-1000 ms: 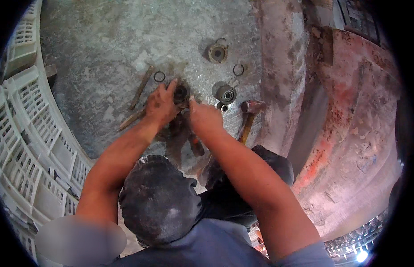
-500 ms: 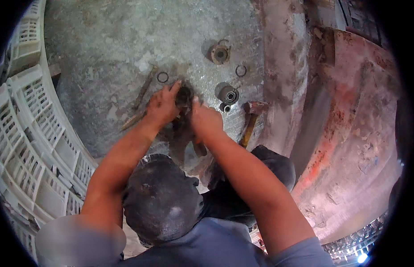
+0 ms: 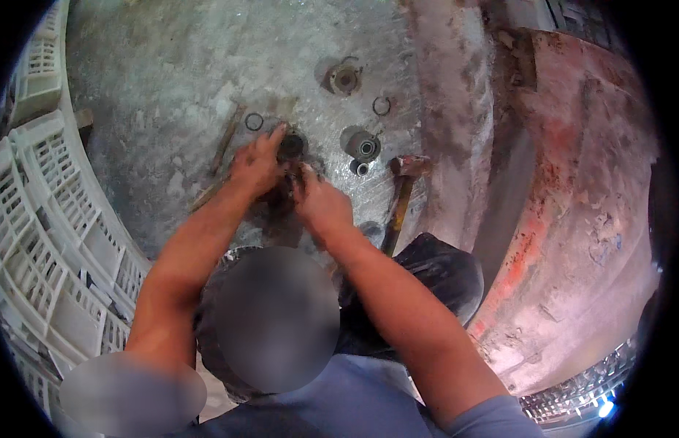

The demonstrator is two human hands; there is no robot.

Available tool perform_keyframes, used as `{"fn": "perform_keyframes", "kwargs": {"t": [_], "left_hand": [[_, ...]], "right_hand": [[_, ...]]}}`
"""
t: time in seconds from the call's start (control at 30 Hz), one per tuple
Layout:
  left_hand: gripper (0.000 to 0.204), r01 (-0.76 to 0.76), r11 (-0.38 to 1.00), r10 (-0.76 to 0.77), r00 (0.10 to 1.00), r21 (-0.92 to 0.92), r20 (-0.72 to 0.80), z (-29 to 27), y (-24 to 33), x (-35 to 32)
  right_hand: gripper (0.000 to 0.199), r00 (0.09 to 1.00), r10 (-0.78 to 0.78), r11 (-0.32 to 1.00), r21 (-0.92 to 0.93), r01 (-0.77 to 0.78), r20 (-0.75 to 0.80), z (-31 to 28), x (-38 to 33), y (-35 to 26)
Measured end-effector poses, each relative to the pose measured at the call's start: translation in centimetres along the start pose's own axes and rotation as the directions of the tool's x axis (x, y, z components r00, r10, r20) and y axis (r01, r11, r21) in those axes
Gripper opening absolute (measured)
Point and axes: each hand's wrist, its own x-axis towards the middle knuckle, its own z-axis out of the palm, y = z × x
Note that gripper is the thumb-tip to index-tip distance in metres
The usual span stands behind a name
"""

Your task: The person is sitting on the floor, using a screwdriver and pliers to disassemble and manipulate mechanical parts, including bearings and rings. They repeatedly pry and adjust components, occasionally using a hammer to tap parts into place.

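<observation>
Both hands, left hand (image 3: 257,162) and right hand (image 3: 321,204), are closed around a dark round metal part (image 3: 290,150); white slatted crates (image 3: 54,219) are stacked left.

We see no packages, labels, signs or screens here.
</observation>
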Motion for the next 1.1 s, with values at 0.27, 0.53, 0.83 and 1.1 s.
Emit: {"fn": "perform_keyframes", "kwargs": {"t": [0.27, 0.53, 0.83, 1.1], "left_hand": [[0.077, 0.029, 0.998, -0.028, 0.999, -0.051, 0.03, -0.6, 0.8, 0.0], [0.077, 0.027, 0.999, -0.027, 0.999, -0.019, 0.029, -0.4, 0.6, 0.2], [0.076, 0.007, 0.999, -0.007, 1.0, -0.049, -0.008, 0.2, 0.1, 0.1], [0.076, 0.021, 1.0, -0.021, 0.999, -0.003, -0.048, -0.5, 0.9, -0.3]], "right_hand": [[0.044, 0.981, 0.05, 0.934, 0.357, 0.021, -0.189, 3.5, 1.1, 1.1], [0.046, 0.966, 0.126, 0.811, 0.584, 0.031, -0.226, 5.2, 1.7, 0.5], [0.044, 0.952, 0.193, 0.682, 0.73, 0.043, -0.236, 5.4, 2.1, 1.7], [0.043, 0.972, 0.199, 0.81, 0.579, -0.089, -0.129, 3.4, 1.8, 1.3]]}}
